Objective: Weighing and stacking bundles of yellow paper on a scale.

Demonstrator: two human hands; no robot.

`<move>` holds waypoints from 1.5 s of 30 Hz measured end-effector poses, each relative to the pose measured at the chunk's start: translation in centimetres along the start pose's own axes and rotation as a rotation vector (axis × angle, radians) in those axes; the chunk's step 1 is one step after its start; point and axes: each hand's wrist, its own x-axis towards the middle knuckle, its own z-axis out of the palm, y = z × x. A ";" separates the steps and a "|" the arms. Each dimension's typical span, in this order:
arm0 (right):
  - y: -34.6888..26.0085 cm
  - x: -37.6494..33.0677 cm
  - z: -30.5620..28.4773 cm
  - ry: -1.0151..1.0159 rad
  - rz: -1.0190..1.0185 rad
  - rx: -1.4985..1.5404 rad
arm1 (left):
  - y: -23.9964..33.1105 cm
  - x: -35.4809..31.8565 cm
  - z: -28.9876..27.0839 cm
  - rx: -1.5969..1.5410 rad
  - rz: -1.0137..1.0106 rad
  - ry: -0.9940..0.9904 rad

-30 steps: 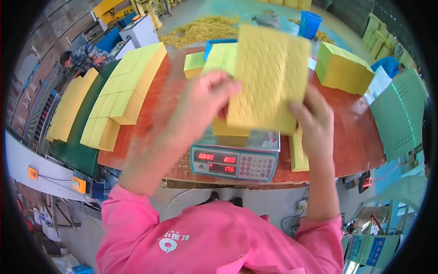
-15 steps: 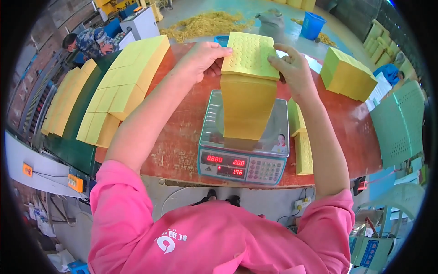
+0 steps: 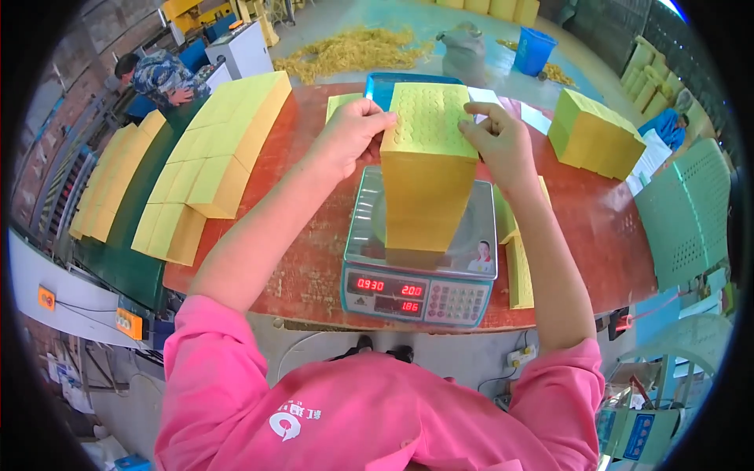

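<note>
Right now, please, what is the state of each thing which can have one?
Scale, switched on, digits lit red
Yellow stack, upright on the scale
Left hand, curled, at the stack's left edge
Right hand, loosely curled, at the stack's right edge
Blue bucket, upright
Grey sack, upright

I see workshop: digital scale (image 3: 416, 297) under grip; left of left hand (image 3: 349, 140), yellow stacks (image 3: 212, 149), green belt (image 3: 146, 196); beyond grip, white cabinet (image 3: 242, 55), yellow scrap heap (image 3: 353, 55).

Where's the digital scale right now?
Head view, just right of centre: the digital scale stands at the near edge of the red table, under the tall yellow stack, with the left hand and right hand beside the stack's top.
</note>
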 end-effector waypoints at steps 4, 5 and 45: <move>0.3 -0.5 0.1 0.036 -0.055 -0.040 | -0.3 -0.2 0.2 0.017 0.019 0.000; 0.1 -0.6 0.2 0.039 -0.066 -0.027 | -0.7 -0.1 -0.1 0.006 0.035 0.010; 9.5 -15.3 -5.5 0.083 0.305 0.312 | -11.9 -13.7 -9.3 0.046 0.008 0.596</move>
